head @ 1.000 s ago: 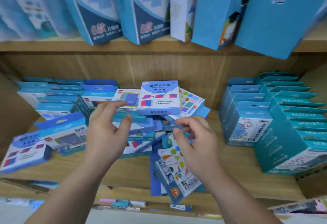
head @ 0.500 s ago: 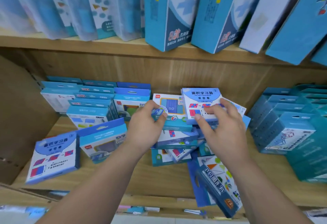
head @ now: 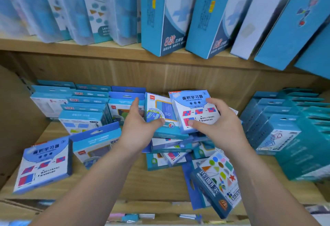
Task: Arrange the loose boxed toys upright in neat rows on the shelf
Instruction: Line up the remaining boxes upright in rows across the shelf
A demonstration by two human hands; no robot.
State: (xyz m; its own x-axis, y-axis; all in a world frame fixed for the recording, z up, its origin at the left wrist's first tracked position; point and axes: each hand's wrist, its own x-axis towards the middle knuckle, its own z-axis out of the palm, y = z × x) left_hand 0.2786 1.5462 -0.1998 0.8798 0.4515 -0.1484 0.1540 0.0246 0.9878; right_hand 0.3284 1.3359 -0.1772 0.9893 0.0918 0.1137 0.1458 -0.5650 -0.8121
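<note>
A loose pile of blue boxed toys lies in the middle of the wooden shelf. My right hand grips a white-and-blue box with red and blue squares on top of the pile. My left hand holds the box marked 50 right beside it, thumb on its front. A box with coloured shapes hangs over the shelf's front edge. Upright rows of blue boxes stand at the back left.
Two boxes lean at the front left: one with red-blue squares and a blue one. Neat teal box rows fill the right side. Tall boxes lean on the upper shelf above.
The view has shifted closer and leftward. Both hands have risen to the top of the pile; the right hand now closes on the squares box, the left on the box marked 50.
</note>
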